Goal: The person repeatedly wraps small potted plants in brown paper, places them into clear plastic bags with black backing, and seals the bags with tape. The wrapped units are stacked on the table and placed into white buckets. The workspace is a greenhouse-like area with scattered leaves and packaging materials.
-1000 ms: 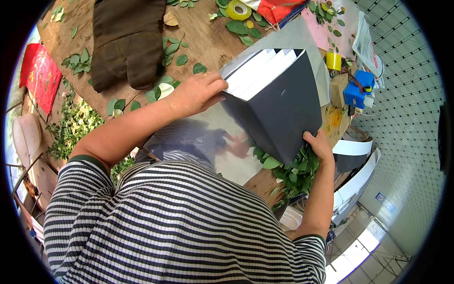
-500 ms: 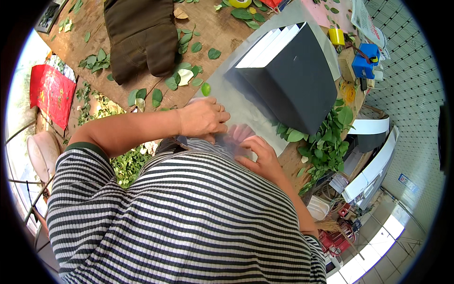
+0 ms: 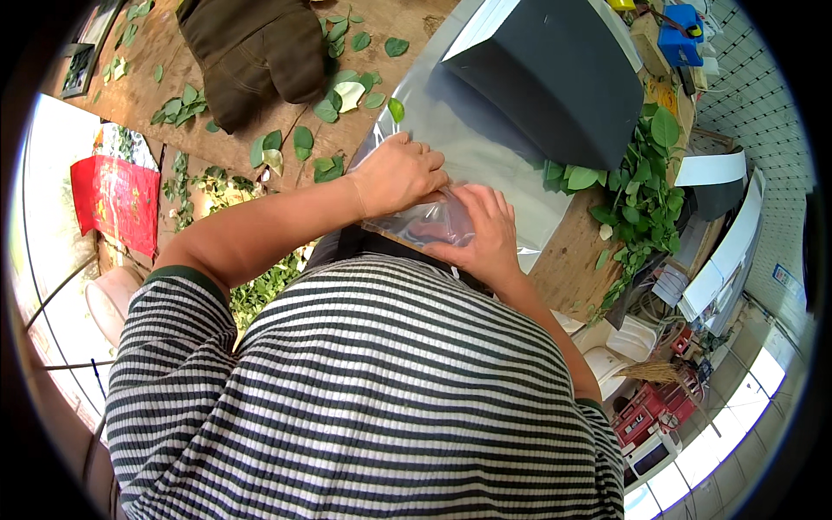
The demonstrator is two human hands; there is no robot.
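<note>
Left hand (image 3: 399, 178): fingers curled on film; pinch hidden, can't tell.
Right hand (image 3: 485, 230): thumb spread from fingers, over film.
Clear film (image 3: 520, 160): on worktop (image 3: 555, 290), near edge at both hands; tension evenly, avoid creases.
Black box (image 3: 555, 87): on film, beyond hands; don't drag it.
Loose leaf (image 3: 395, 110): by film's left edge; brush clear.

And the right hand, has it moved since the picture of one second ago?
Yes: the right hand has moved left, away from the leafy stems, and now touches the clear plastic sheet near the left hand.
</note>
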